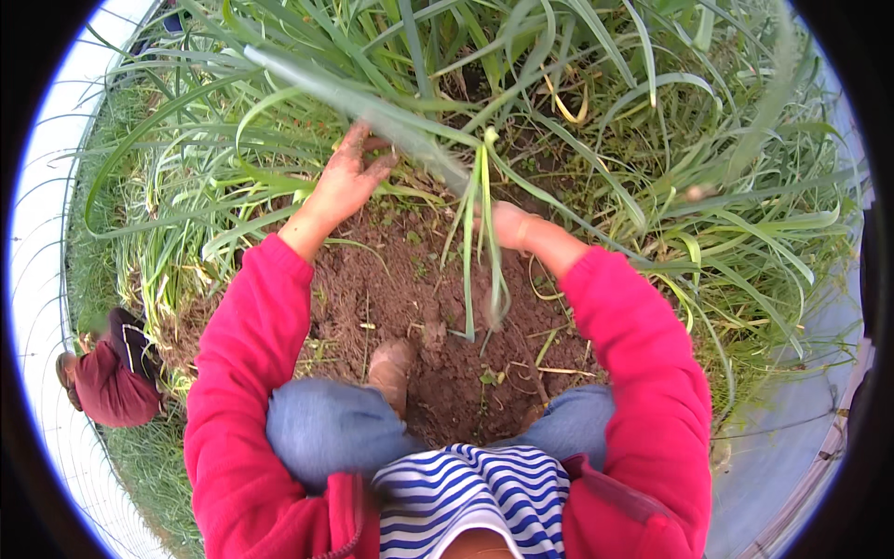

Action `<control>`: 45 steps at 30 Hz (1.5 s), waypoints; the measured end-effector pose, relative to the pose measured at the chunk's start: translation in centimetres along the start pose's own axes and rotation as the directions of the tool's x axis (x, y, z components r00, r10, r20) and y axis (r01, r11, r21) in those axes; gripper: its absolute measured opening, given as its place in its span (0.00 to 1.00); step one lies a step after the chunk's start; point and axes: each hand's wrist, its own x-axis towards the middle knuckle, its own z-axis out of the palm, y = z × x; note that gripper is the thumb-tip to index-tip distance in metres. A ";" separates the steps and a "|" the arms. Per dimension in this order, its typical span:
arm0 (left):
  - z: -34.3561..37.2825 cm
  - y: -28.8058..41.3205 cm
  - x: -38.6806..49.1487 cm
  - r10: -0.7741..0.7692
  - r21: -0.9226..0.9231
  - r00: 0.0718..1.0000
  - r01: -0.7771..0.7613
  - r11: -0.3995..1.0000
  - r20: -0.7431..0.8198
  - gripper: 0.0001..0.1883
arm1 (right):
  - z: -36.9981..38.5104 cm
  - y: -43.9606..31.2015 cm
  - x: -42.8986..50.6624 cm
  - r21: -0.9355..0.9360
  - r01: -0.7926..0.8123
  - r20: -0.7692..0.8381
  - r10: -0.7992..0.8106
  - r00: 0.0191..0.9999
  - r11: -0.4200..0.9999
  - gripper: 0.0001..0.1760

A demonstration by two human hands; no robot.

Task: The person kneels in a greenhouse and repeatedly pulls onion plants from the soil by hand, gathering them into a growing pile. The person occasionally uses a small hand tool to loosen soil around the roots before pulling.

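My left hand [347, 180] reaches among long green strap leaves of leek-like plants [300, 133]. Soil covers its fingers, which are apart, and a motion-blurred leaf [335, 91] passes across the fingertips. My right hand [508, 223] is low, beside the base of a leafy plant. Drooping leaves [484, 189] hang in front of its fingers, so whether it grips a stem cannot be seen. Bare brown soil [426, 279] lies below and between both hands, with small weeds and leaf scraps on it.
Dense leaves [733, 244] stand ahead and to the right. Another person [119, 377] crouches at the far left. Pale plastic sheeting [768, 454] runs along the right side, and a white ribbed tunnel wall [49, 230] curves along the left. My boot [391, 370] rests on the soil.
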 end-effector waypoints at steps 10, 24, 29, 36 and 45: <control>-1.3 0.2 -2.2 -0.114 -0.107 0.993 0.118 0.987 0.042 0.34 | 4.5 -1.8 11.9 0.447 -0.042 -0.481 0.280 0.831 0.894 0.12; -1.8 -0.1 1.9 -0.237 -0.148 0.966 0.221 0.964 -0.104 0.25 | 2.9 -1.0 5.6 0.319 0.020 -0.317 0.087 0.945 0.947 0.20; -1.9 -1.4 2.3 -0.295 -0.174 0.935 0.262 0.949 -0.198 0.27 | 3.4 -1.0 -1.6 0.037 0.225 -0.210 -0.213 0.954 0.974 0.19; -2.3 -1.1 2.8 -0.247 -0.211 0.945 0.201 0.957 -0.217 0.27 | 2.3 1.0 -3.5 -0.417 -0.023 -0.062 -0.003 0.998 0.909 0.24; -1.8 -1.7 2.6 -0.275 -0.347 0.945 0.202 0.916 -0.175 0.22 | 2.6 4.6 5.5 -0.156 -0.406 -0.259 0.360 0.896 0.900 0.15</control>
